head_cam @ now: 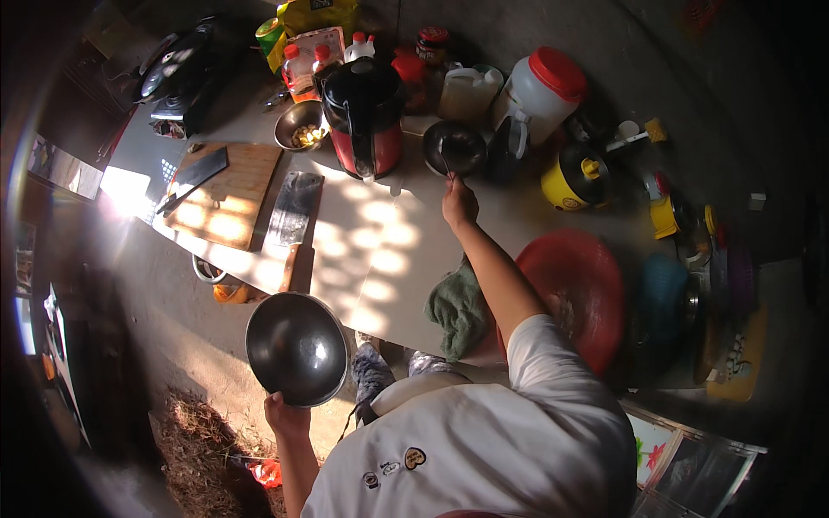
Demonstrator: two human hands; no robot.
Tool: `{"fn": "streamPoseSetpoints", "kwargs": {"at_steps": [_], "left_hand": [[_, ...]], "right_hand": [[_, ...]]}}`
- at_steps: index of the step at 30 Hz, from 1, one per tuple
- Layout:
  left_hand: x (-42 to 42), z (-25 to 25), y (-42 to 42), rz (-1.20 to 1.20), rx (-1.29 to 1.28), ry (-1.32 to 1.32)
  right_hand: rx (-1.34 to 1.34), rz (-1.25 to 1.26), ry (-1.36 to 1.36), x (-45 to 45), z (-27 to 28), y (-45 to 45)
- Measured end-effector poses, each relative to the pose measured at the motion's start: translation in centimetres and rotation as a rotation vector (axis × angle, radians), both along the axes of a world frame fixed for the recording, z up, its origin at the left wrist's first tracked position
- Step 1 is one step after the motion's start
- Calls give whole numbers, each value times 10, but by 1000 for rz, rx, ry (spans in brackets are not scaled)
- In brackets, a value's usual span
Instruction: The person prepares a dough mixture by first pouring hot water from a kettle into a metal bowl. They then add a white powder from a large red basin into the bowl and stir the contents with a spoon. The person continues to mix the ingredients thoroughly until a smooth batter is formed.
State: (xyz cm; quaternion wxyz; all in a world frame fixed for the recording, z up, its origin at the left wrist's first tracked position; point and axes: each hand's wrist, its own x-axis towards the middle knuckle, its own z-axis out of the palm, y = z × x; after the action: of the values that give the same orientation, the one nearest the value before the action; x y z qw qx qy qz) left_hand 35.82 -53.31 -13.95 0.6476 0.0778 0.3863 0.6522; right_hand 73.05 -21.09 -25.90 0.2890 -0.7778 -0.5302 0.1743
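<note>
My left hand (285, 414) grips the near rim of an empty metal bowl (298, 349), held in front of the table's near edge with its inside facing up. My right hand (460, 202) reaches over the table (421, 259), its fingers closed on the handle of a thin metal utensil (444, 155), likely a spoon. The utensil's far end is inside a small dark bowl (463, 144) standing between the red and black electric kettle (364, 123) and a dark jug. A green cloth (457, 311) lies below my right forearm, beside a red plastic basin (576, 291).
On the left, a black knife (206, 171) lies on a wooden cutting board (249, 188), with a cleaver (295, 210) to its right. Bottles, a large red-lidded jar (537, 90), a bowl of small pale pieces (299, 123) and a yellow pot (573, 178) stand along the back.
</note>
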Motion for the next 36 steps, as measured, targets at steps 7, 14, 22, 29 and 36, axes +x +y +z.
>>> {"fn": "streamPoseSetpoints", "kwargs": {"at_steps": [7, 14, 22, 29, 36], "left_hand": [[-40, -10, 46, -212, 58, -55], [-67, -18, 89, -387, 54, -4], [-63, -43, 130, -571, 108, 9], [-30, -49, 173, -723, 181, 53], [7, -44, 202, -832, 271, 104]], "right_hand": [[12, 157, 23, -54, 1, -108], [-64, 268, 281, -111, 27, -207], [147, 54, 561, -95, 33, -294], [-15, -99, 384, -86, 69, -354], [-47, -246, 405, -89, 76, -369]]}}
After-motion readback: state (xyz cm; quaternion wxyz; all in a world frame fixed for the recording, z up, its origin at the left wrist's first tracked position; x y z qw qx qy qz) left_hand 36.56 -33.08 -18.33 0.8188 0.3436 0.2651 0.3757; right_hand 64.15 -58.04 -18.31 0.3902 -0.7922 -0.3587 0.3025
